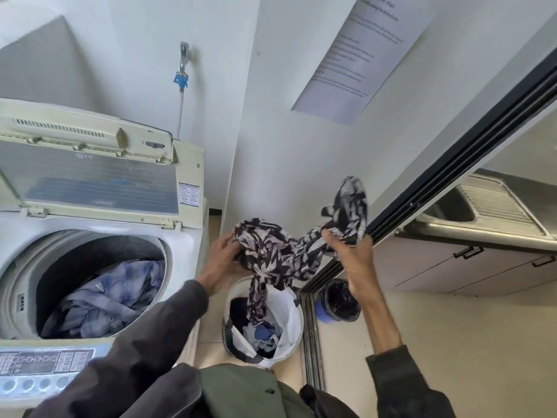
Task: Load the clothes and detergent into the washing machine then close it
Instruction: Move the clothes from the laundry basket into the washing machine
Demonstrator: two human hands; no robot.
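In the head view the left hand (222, 255) and right hand (346, 247) each clutch the patterned garment (271, 250) above the laundry basket (290, 315) (its tail hangs inside), so carrying it to the washing machine (186, 245) may drag clothes out.

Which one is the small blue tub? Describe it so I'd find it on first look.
Start at the open washing machine on the left; the white laundry basket stands on the floor just right of it. Right of the basket, across the floor track, sits the blue tub: round, smaller, dark inside, with no clothes showing.
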